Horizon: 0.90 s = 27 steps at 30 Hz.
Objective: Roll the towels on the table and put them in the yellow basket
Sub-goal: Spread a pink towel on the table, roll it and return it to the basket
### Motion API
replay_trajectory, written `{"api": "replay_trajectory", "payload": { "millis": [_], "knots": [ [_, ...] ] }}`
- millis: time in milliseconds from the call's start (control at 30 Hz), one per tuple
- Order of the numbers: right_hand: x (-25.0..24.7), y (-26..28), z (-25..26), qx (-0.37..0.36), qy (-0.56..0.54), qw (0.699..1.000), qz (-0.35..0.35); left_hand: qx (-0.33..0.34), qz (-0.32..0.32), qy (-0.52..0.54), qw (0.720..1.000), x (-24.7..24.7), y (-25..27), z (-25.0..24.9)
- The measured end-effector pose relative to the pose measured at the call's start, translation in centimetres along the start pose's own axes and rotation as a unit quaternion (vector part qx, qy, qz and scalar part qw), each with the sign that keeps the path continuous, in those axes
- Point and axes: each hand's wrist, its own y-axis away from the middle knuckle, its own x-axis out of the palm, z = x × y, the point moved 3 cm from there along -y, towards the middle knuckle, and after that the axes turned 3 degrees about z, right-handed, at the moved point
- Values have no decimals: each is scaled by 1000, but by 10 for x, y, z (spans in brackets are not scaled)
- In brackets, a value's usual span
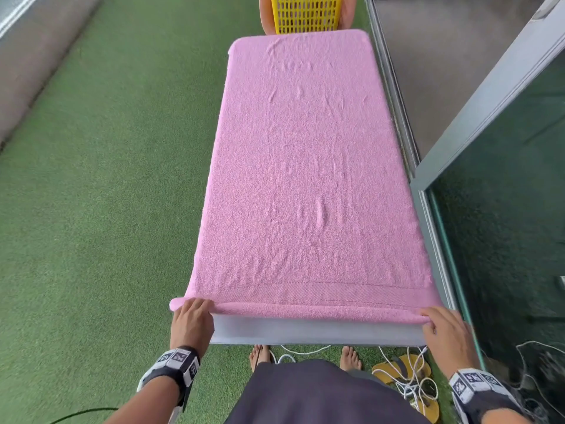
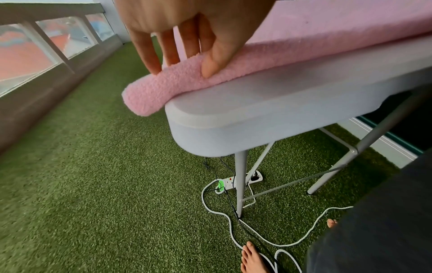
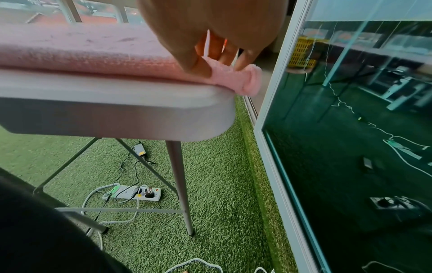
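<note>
Both of my hands sit at the near end of the table (image 1: 315,332), each on one corner of the pink towel (image 1: 305,166). My left hand (image 1: 191,319) has its fingers (image 2: 146,53) curled over the top of the rolled near edge and the thumb (image 2: 216,59) pressed against its near side, so it pinches the roll at the left corner, where the towel's end pokes out past the table edge. My right hand (image 1: 444,327) does the same at the right corner, thumb (image 3: 194,64) and fingers closed on the cloth, whose rolled end sticks out beyond the rounded corner of the table. I see the towel rolled only into a thin tube along the near edge; the rest lies flat, with a few small wrinkles, and covers the tabletop all the way to the far end. Just beyond that far end stands the yellow basket (image 1: 305,13), only partly in view. Green artificial turf (image 1: 107,194) covers the floor, and a glass door (image 1: 504,224) runs along the right side. Under the table, a white power strip (image 3: 134,193) lies on the turf with cables (image 2: 233,221) looping near my bare feet (image 1: 260,358).
</note>
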Motion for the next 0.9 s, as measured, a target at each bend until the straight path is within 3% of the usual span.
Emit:
{"api": "replay_trajectory", "payload": {
  "millis": [200,333,467,600,767,900],
  "knots": [
    [-14,-14,4,2,47,999,4,-12,56,-60,997,-6,-6,-6],
    [-15,-16,7,25,54,998,2,-13,-3,-38,999,-6,-9,-8],
    [-6,-7,20,-32,3,998,53,75,1,30,997,5,-1,-14],
    [-6,-7,15,-32,15,998,50,59,-3,57,997,17,-3,-4],
    [-5,-23,7,20,-22,999,40,63,-17,73,995,8,-13,-7],
    [-13,-30,9,1,88,992,94,49,53,-24,997,-2,-14,-11]
  ]
}}
